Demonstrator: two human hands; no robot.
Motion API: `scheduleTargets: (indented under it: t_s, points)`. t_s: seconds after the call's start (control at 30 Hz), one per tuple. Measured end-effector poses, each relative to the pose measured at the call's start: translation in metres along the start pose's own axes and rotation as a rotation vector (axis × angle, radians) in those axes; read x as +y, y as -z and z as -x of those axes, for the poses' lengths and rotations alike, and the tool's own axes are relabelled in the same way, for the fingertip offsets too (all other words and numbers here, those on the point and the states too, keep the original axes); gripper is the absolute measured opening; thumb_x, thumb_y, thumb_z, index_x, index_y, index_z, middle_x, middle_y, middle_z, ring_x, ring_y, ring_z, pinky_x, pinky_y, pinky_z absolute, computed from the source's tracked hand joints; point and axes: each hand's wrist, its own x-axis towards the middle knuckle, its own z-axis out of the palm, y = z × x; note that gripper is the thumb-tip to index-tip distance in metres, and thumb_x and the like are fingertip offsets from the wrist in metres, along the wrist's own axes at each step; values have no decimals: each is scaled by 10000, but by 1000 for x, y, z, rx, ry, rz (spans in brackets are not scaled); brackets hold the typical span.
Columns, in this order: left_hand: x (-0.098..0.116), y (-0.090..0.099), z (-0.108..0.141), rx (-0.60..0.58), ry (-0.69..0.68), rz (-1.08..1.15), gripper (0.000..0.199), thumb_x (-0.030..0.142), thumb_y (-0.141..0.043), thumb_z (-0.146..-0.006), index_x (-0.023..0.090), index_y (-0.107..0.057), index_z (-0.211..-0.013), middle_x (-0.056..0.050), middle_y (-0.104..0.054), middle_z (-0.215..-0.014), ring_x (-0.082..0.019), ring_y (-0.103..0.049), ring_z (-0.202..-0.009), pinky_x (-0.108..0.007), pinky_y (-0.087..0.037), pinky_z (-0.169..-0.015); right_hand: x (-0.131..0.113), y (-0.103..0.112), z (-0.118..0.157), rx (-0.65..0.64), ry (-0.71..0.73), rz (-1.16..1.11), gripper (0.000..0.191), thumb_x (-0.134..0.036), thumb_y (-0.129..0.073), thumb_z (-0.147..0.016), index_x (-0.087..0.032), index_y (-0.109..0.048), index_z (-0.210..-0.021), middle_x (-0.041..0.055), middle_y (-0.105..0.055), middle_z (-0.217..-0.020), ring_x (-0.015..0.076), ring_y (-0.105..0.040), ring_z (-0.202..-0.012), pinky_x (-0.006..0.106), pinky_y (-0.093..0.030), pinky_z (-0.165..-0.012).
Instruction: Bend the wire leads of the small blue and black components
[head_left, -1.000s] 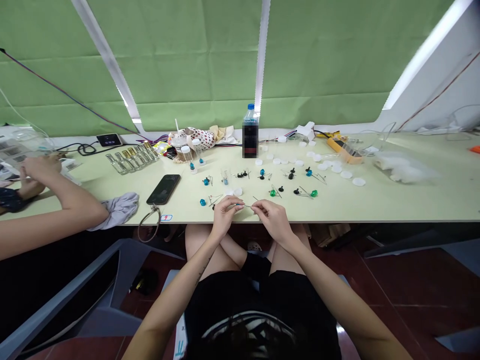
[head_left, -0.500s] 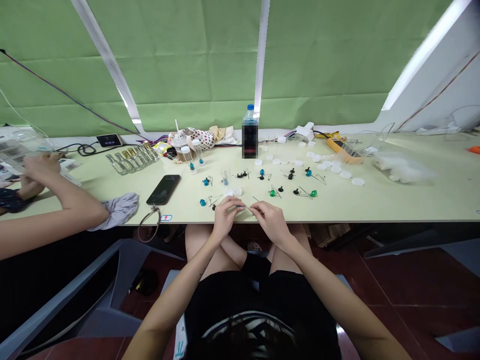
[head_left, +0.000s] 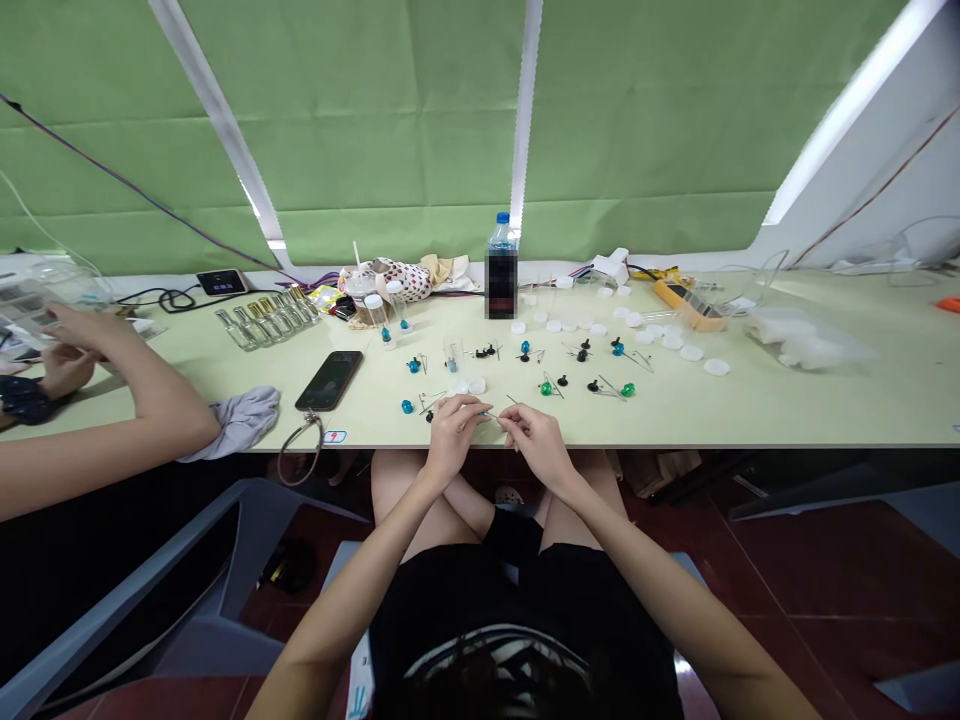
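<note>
At the table's near edge, my left hand [head_left: 452,432] is closed in a pinch on a tiny blue piece [head_left: 484,413], mostly hidden by the fingers. My right hand [head_left: 537,438] pinches a thin metal pin [head_left: 495,417] that spans the gap between both hands. Another fine rod [head_left: 513,400] sticks out above the right fingers. Just beyond lie white round caps [head_left: 476,385], a clear vial [head_left: 452,356] with blue inside, and small knobbed parts with thin metal pins: blue [head_left: 413,366], black [head_left: 582,354] and green [head_left: 628,390].
A phone [head_left: 330,380] and a grey cloth [head_left: 247,418] lie left, near a co-worker's forearm [head_left: 120,430]. Glass bottles [head_left: 262,320], capped vials [head_left: 380,320] and a dark drink bottle [head_left: 502,275] stand farther back. Right are an orange-edged box [head_left: 690,303] and a plastic bag [head_left: 806,338].
My two hands keep nearly the same pinch, with hardly any movement. At the far left, the co-worker's hands have shifted and the fingers are placed differently. The whole view has drifted slightly.
</note>
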Motion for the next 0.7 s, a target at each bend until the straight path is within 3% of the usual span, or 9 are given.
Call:
scheduleTargets:
  t_s: [0.2, 0.4, 0.5, 0.57, 0.7]
  points:
    - [-2, 0, -2, 9, 169, 253, 161, 237, -617, -845, 211, -716, -970, -58, -701, -963, -196, -651, -913, -323, -500, -829, 3, 0, -4, 25, -77, -289, 257, -453, -573, -856, -196, -580, -843, -6, -581, -653, 146, -579, -525, 270, -445, -505]
    - [-10, -11, -3, -133, 258, 208, 161, 177, -576, -843, 181, -708, -935, -38, -739, -859, -178, -694, -788, -292, -539, -753, 13, 19, -14, 145, -110, -323, 290, -479, -607, -824, -192, -586, -852, -18, -555, -594, 124, -526, -508, 252, -390, -492]
    - [-10, -14, -3, -172, 232, 177, 171, 184, -586, -848, 196, -698, -977, -31, -738, -867, -181, -695, -785, -306, -541, -760, 18, 31, -16, 181, -116, -309, 273, -457, -621, -820, -187, -596, -849, -22, -550, -569, 117, -491, -502, 249, -365, -496]
    - [-7, -14, -2, -164, 181, 127, 205, 220, -624, -840, 206, -672, -1039, -54, -719, -1000, -203, -678, -894, -344, -529, -833, 20, 38, -16, 197, -119, -306, 264, -446, -624, -821, -184, -599, -849, -24, -548, -564, 114, -476, -501, 247, -355, -499]
    - [8, -16, -8, -110, -155, -210, 231, 259, -614, -862, 200, -610, -1085, -113, -607, -1195, -253, -535, -1143, -432, -466, -954, 23, 46, -18, 227, -125, -324, 248, -429, -628, -821, -184, -598, -846, -31, -538, -551, 108, -468, -509, 237, -338, -496]
